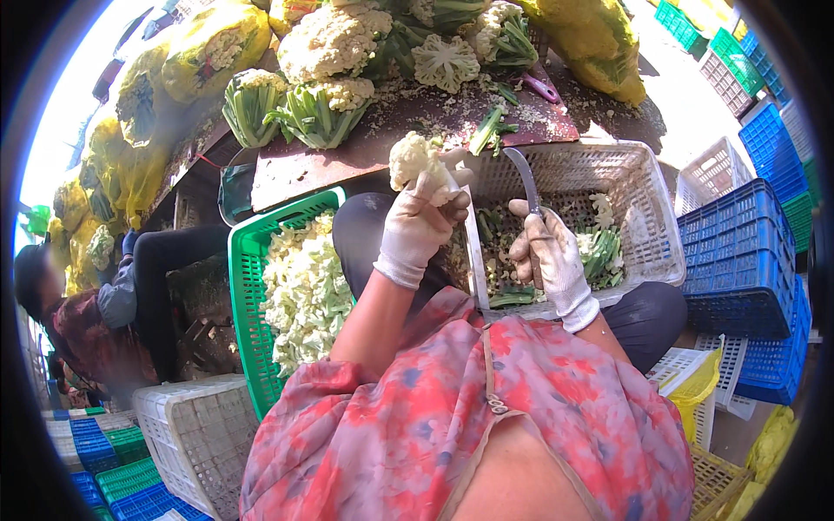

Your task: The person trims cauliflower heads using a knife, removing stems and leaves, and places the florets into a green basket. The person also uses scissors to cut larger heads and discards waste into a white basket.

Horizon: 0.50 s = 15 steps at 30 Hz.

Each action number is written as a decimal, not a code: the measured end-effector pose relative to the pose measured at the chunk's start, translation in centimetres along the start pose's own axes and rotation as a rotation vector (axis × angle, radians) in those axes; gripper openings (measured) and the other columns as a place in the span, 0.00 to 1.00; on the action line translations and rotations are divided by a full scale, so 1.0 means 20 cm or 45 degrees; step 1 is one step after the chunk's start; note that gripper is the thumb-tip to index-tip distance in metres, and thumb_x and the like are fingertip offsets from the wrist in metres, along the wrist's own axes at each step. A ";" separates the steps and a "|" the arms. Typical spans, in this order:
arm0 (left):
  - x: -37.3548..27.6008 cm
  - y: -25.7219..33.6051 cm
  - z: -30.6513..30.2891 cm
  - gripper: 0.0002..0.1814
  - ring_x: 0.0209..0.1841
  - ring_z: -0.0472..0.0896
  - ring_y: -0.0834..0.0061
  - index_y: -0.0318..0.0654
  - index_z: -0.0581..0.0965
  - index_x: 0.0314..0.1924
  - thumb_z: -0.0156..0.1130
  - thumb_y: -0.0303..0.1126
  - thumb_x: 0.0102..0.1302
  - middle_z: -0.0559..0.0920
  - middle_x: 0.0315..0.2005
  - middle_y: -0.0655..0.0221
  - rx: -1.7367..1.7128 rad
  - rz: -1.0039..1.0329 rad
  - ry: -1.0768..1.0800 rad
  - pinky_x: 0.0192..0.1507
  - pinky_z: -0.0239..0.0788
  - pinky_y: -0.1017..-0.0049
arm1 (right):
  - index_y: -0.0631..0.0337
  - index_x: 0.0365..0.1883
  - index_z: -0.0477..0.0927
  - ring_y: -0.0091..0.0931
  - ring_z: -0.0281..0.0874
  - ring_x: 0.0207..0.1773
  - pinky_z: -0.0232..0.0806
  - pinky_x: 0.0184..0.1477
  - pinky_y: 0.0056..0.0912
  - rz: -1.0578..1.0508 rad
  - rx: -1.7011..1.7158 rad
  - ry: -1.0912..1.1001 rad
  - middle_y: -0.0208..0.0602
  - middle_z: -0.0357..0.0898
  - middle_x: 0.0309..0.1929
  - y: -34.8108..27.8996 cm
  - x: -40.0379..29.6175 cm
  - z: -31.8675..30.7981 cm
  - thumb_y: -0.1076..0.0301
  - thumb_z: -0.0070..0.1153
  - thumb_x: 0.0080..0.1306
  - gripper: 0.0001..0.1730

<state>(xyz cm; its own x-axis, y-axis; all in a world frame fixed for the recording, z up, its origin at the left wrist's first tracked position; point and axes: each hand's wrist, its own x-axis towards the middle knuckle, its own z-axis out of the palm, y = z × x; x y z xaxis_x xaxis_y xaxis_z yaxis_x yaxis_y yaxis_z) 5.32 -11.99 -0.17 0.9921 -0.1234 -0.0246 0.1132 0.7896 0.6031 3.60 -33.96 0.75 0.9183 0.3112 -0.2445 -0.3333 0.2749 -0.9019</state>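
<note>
My gloved left hand (pixel 420 218) holds a cauliflower piece (pixel 412 159) up, its pale stem between thumb and fingers. In my gloved right hand (pixel 554 254) is a curved knife (pixel 525 176), its blade pointing up and away from me. Below that hand stands a white plastic crate (pixel 651 195) with leaves and stem scraps (pixel 599 254). A green crate (pixel 251 312) full of cut cauliflower florets (pixel 306 293) is at my left. Cauliflower heads (pixel 335 42) and a halved one (pixel 446 63) lie on the dark red board (pixel 313 166) ahead, near a pink-handled tool (pixel 541 88).
Yellow net bags of cauliflower (pixel 215 52) line the far left, and another yellow bag (pixel 586 45) stands ahead right. Blue crates (pixel 736 260) are stacked at my right. A white crate (pixel 202 436) stands behind left. Another person (pixel 85 319) sits at the left.
</note>
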 end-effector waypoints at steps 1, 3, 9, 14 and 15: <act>-0.01 0.02 0.02 0.34 0.37 0.72 0.75 0.31 0.63 0.68 0.54 0.49 0.72 0.80 0.49 0.63 0.036 0.031 0.045 0.40 0.65 0.75 | 0.61 0.61 0.70 0.14 0.68 0.16 0.61 0.19 0.16 0.016 -0.019 0.001 0.27 0.76 0.22 0.00 0.00 0.01 0.55 0.51 0.74 0.24; -0.01 0.06 0.04 0.35 0.36 0.71 0.76 0.32 0.63 0.68 0.53 0.50 0.72 0.79 0.47 0.65 -0.056 0.074 0.034 0.39 0.63 0.76 | 0.61 0.61 0.70 0.15 0.68 0.16 0.62 0.19 0.17 -0.021 -0.131 0.012 0.27 0.76 0.22 0.00 0.00 0.02 0.55 0.51 0.74 0.24; 0.04 0.28 -0.10 0.34 0.36 0.73 0.75 0.34 0.64 0.68 0.49 0.51 0.72 0.80 0.46 0.70 -0.466 0.153 -0.145 0.38 0.62 0.76 | 0.60 0.60 0.71 0.14 0.69 0.16 0.61 0.18 0.15 -0.032 -0.056 -0.030 0.26 0.77 0.22 0.04 -0.01 0.04 0.56 0.52 0.74 0.23; 0.01 0.35 -0.10 0.41 0.30 0.68 0.80 0.34 0.63 0.68 0.54 0.59 0.66 0.77 0.34 0.76 -0.388 0.286 0.073 0.32 0.59 0.79 | 0.63 0.59 0.71 0.15 0.69 0.16 0.62 0.19 0.15 -0.040 -0.072 -0.048 0.29 0.77 0.22 0.06 0.00 0.06 0.58 0.51 0.74 0.22; 0.00 0.36 -0.12 0.41 0.29 0.68 0.80 0.35 0.63 0.68 0.54 0.59 0.66 0.77 0.34 0.77 -0.427 0.298 0.054 0.32 0.58 0.79 | 0.63 0.59 0.71 0.15 0.69 0.16 0.62 0.19 0.15 -0.042 -0.075 -0.050 0.29 0.77 0.22 0.05 -0.01 0.07 0.58 0.51 0.74 0.22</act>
<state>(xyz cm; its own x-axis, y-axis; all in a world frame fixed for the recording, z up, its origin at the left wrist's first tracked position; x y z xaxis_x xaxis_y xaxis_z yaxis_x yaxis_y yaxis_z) 6.34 -4.90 2.25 0.9937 0.1022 0.0451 -0.1111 0.9465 0.3031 2.86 -32.51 0.33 0.9192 0.3384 -0.2013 -0.2889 0.2323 -0.9288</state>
